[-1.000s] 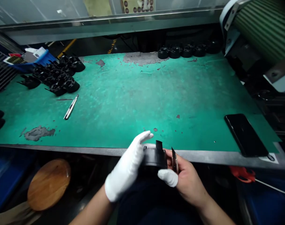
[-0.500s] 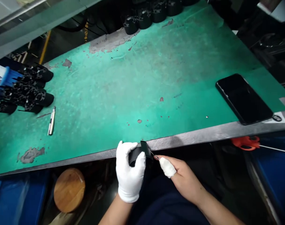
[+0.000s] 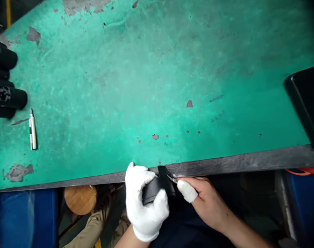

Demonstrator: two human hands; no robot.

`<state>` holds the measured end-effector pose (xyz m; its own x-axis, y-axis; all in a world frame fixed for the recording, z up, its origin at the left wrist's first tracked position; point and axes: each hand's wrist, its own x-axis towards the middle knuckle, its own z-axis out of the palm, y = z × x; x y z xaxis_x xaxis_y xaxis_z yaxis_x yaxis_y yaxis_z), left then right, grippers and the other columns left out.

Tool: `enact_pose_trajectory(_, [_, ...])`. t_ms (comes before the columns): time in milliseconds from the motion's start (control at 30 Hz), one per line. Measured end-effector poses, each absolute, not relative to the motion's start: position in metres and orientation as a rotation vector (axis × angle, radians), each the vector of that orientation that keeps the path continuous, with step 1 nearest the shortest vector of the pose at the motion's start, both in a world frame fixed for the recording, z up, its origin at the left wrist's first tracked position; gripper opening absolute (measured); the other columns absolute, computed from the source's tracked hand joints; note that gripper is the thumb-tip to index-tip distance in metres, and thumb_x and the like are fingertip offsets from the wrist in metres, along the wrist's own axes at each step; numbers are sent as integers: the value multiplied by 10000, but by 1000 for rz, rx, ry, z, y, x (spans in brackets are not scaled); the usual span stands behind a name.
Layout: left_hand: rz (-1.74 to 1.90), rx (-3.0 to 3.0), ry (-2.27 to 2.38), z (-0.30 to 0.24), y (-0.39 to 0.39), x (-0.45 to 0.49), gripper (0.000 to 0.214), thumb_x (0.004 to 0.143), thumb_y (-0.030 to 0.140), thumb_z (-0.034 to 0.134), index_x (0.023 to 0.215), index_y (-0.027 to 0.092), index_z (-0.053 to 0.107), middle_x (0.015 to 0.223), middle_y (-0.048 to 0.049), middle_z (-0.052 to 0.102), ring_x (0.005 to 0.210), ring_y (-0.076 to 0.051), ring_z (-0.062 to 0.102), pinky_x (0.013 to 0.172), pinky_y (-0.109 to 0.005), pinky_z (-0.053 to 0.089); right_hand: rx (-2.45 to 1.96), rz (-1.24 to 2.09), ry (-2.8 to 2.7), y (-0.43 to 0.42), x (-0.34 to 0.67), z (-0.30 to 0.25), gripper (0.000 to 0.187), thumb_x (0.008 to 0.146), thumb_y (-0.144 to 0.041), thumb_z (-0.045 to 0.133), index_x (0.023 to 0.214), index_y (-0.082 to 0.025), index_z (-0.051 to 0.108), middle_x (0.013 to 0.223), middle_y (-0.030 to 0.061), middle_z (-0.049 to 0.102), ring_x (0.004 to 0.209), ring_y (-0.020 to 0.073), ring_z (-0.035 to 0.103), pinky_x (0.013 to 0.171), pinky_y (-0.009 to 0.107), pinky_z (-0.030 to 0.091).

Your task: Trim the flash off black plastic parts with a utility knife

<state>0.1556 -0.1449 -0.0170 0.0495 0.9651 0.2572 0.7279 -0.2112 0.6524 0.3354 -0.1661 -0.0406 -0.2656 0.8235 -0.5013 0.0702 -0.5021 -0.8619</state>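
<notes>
My left hand [image 3: 146,206], in a white glove, is closed round a black, rounded part [image 3: 154,191] at the front edge of the table. A flat dark strip or tab [image 3: 162,177] stands up on the part between thumb and fingers. My right hand [image 3: 211,199] is bare except for a white cover on the thumb. It pinches a thin metal blade-like tool [image 3: 172,178], whose tip points at the right side of the part. Whether the tip touches the part I cannot tell. The tool's handle is hidden in the hand.
On the green table [image 3: 146,69] lie a silver pen-like tool [image 3: 32,131] and several black cylindrical parts [image 3: 12,98] at the left, and a black phone [image 3: 306,103] at the right. Below are a wooden stool [image 3: 80,199], blue bins [image 3: 43,217], orange handles [image 3: 306,171] and a person's tan-trousered leg [image 3: 92,227].
The view has tipped down and closer, so the far row of black parts is out of sight. The held part has turned slightly; both hands keep their grips.
</notes>
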Motion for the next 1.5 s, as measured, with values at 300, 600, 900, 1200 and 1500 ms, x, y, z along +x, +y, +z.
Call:
enact_pose_trajectory(300, [933, 1982, 1711, -18, -144, 152, 249, 812, 247, 637, 1054, 194, 611, 976, -52, 626, 980, -244, 614, 1147, -645, 350, -1420, 1753, -966, -179, 333, -40, 285, 1016, -403, 484, 936, -218, 685, 790, 9, 628, 727, 155, 569, 698, 272, 455])
enact_pose_trajectory(600, [834, 1954, 1809, -13, -147, 154, 183, 879, 254, 631, 1058, 220, 619, 1013, -31, 662, 1016, -219, 651, 1191, -593, 351, -1359, 1468, -1143, -184, 315, -43, 459, 913, -324, 650, 1357, -208, 625, 881, 40, 664, 718, 152, 604, 697, 269, 529])
enact_pose_trajectory(900, [759, 1881, 1307, 42, -170, 115, 765, 860, 741, 525, 1468, 282, 462, 1535, -180, 458, 1377, -388, 511, 1087, -573, 504, -1152, 1719, -1101, -173, 310, -12, 238, 952, -326, 534, 961, -193, 731, 765, 31, 680, 777, 207, 631, 735, 302, 520])
enact_pose_trajectory(1200, [610, 2299, 1864, 35, -162, 145, 582, 778, 335, 801, 1305, 219, 583, 1264, -125, 628, 1205, -312, 589, 1052, -525, 484, -1237, 1906, -689, -207, 314, -42, 517, 1008, -587, 413, 1318, -210, 584, 854, 12, 601, 625, 125, 461, 573, 259, 398])
enact_pose_trajectory(1500, [822, 2301, 1904, -5, -168, 155, 452, 806, 166, 748, 1231, 192, 597, 1220, -126, 588, 1200, -284, 573, 1037, -504, 499, -1090, 1924, -961, -185, 323, -38, 406, 1028, -474, 454, 1223, -239, 721, 1091, 55, 736, 1018, 232, 656, 955, 376, 498])
